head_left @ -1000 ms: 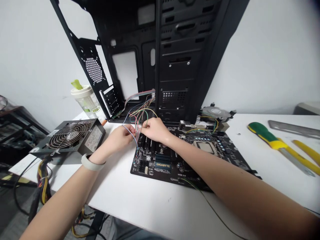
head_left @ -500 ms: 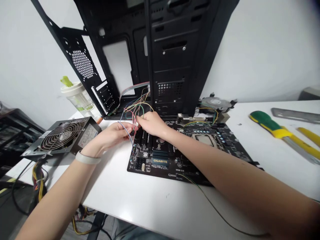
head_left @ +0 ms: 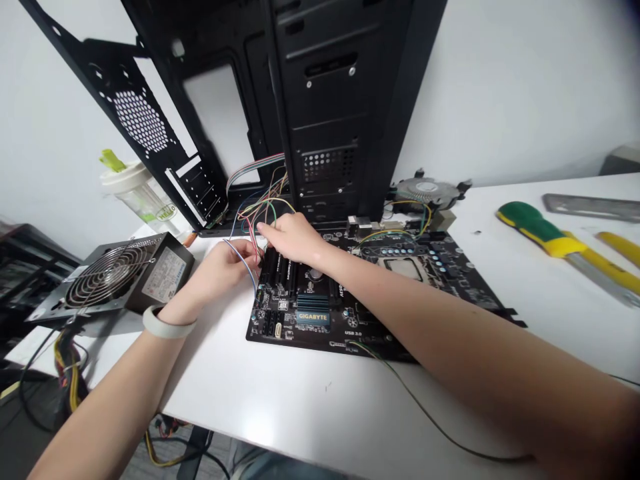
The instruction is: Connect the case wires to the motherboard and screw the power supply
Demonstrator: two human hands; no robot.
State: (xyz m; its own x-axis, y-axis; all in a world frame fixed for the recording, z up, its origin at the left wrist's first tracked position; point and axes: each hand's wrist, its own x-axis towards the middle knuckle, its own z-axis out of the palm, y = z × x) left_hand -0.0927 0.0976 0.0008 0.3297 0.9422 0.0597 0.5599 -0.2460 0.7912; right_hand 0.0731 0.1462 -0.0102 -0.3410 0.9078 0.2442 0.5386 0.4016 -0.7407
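"2 bare hands meet at the motherboard's far left corner. How are they posed?"

"The left hand (head_left: 227, 267) pinches a few coloured wires (head_left: 252, 230) between thumb and forefinger. The right hand (head_left: 295, 237) is beside it, fingers bent inward; whether they grip anything is hidden."

"And the motherboard (head_left: 310, 340)?"

"Flat on the table (head_left: 225, 380), between its near edge and the case (head_left: 345, 113) standing towards the far edge. The wires run out of the case."

"Which faults might arise here, and from what cause?"

"Probably 3. A sideways pull could bend header pins or tear a wire from its plug. Crossed strands could hide a label, so that a plug is misread. The right forearm, spanning the board, might press on exposed parts."

"Further outward?"

"A thin green lead (head_left: 500, 459) trails from the board's near side; a sleeve or arm could catch it. At the table's left edge sits the power supply (head_left: 165, 277), its cable bundle (head_left: 75, 383) hanging over; a snag there could drag it. Towards the right edge lies a green-and-yellow tool (head_left: 540, 230)."
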